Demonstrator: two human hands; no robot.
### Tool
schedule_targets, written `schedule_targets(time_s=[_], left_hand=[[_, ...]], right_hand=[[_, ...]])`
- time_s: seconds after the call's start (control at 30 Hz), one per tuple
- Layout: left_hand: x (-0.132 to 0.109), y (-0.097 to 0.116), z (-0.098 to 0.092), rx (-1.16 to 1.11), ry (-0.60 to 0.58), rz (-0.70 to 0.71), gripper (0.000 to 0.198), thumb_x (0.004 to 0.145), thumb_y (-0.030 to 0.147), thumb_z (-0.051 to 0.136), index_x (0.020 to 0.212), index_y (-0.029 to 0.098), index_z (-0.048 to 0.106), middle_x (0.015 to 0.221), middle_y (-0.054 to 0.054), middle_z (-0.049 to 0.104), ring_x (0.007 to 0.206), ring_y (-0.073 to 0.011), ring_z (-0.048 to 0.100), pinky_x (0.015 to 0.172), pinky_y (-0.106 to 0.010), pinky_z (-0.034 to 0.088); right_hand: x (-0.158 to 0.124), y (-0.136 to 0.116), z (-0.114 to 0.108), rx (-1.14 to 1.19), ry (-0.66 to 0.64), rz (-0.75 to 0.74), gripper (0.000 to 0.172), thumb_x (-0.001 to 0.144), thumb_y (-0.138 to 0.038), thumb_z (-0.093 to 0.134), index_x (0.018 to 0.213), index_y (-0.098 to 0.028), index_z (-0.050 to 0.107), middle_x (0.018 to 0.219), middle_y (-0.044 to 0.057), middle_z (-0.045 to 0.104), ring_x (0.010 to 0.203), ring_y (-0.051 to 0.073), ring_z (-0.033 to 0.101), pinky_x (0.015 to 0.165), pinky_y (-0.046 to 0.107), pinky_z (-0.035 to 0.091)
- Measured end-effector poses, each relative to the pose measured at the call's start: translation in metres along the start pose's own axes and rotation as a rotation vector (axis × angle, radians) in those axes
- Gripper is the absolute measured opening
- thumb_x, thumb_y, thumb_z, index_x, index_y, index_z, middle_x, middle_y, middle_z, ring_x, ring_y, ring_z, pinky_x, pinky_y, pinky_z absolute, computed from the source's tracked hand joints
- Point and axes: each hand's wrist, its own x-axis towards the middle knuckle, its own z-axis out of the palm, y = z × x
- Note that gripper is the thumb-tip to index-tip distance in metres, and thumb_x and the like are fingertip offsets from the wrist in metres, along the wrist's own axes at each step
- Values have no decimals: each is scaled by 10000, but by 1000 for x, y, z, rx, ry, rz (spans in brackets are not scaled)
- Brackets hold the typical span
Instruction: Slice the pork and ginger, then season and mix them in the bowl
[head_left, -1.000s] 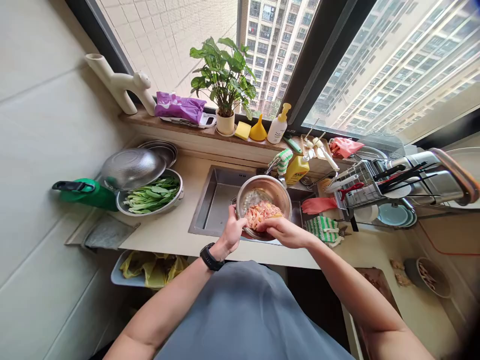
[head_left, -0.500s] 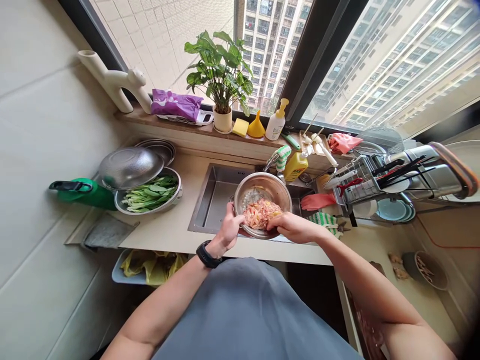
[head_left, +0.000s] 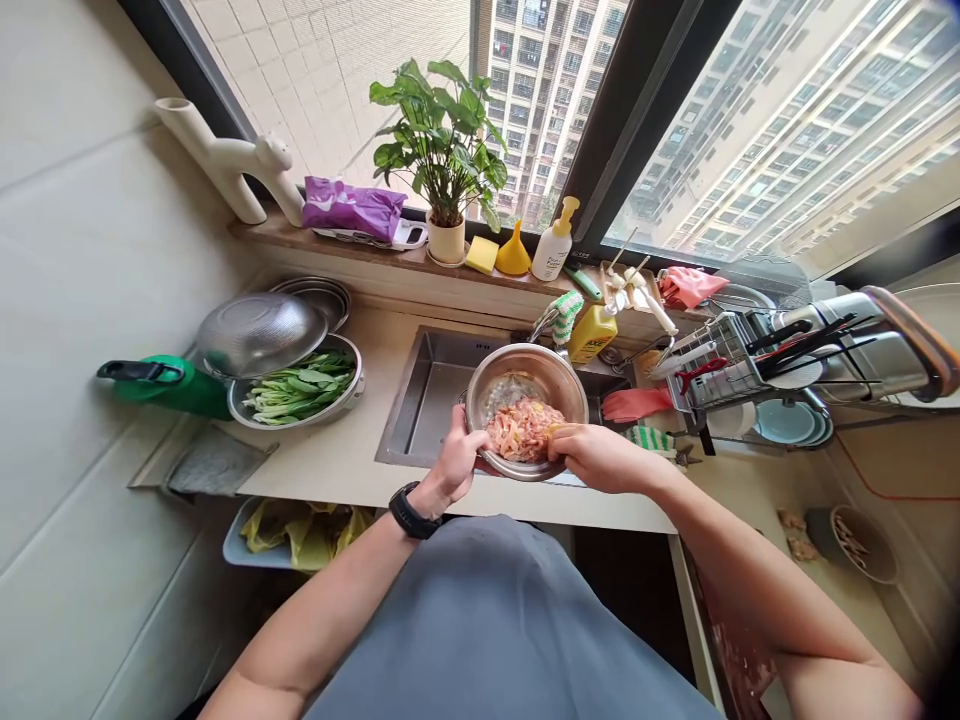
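Observation:
A metal bowl (head_left: 559,376) is tilted toward me over the front of the sink (head_left: 427,420). My left hand (head_left: 455,462), wearing a black watch, grips its left rim with the thumb on the inner side. Inside, a heap of raw sliced meat (head_left: 521,428) lies in the lower part of the bowl, with some clear liquid above it. My right hand (head_left: 600,457) reaches over the lower right rim. Its fingers are curled together at the right edge of the meat, and their tips are partly hidden there.
Left on the counter, a basin of leafy greens (head_left: 300,390) stands partly under an upturned metal colander (head_left: 259,335). Behind the sink are a yellow bottle (head_left: 592,335) and a potted plant (head_left: 446,240). A dish rack (head_left: 720,350) and pink gloves (head_left: 636,404) are on the right.
My right hand has shifted slightly right, toward the bowl's rim, with its fingers drawn back across the meat. The bowl has moved very little, and my left hand keeps its grip.

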Motion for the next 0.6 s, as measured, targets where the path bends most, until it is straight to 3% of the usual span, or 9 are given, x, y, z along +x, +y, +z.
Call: schedule_targets(time_s=[0.07, 0.17, 0.37, 0.47, 0.6], left_hand=[[-1, 1, 1, -11, 9, 0, 481, 555, 173, 570, 997, 247, 394, 876, 49, 560, 620, -91, 555, 522, -219, 513], [-2, 3, 3, -22, 31, -4, 474, 555, 173, 564, 989, 248, 390, 877, 51, 560, 618, -91, 555, 511, -215, 509], [0, 1, 3, -18, 5, 60, 496, 576, 175, 567, 1036, 254, 401, 974, 30, 575, 656, -92, 574, 488, -183, 490], [1, -1, 2, -3, -17, 73, 489, 593, 175, 565, 1048, 254, 402, 978, 21, 575, 659, -100, 576, 474, -186, 488], [2, -3, 0, -11, -16, 92, 505, 605, 175, 568, 1079, 252, 413, 989, 17, 578, 661, -106, 577, 489, -212, 501]], right_hand=[[0, 0, 0, -51, -48, 24, 290, 804, -26, 446, 782, -195, 680, 862, 28, 700, 814, 155, 624, 737, 252, 441], [1, -1, -1, -143, -4, 64, 268, 855, -56, 444, 755, -182, 658, 812, 33, 672, 786, 148, 603, 705, 242, 405], [3, 2, 0, -239, -26, 17, 227, 837, -37, 489, 762, -173, 655, 833, 37, 678, 773, 140, 592, 684, 237, 378], [4, 7, 0, -285, 35, 77, 236, 862, -62, 486, 754, -182, 658, 816, 35, 678, 782, 147, 597, 685, 237, 388], [2, 12, 2, -318, 50, 4, 230, 854, -58, 498, 761, -175, 673, 824, 50, 690, 823, 166, 617, 763, 264, 450]])
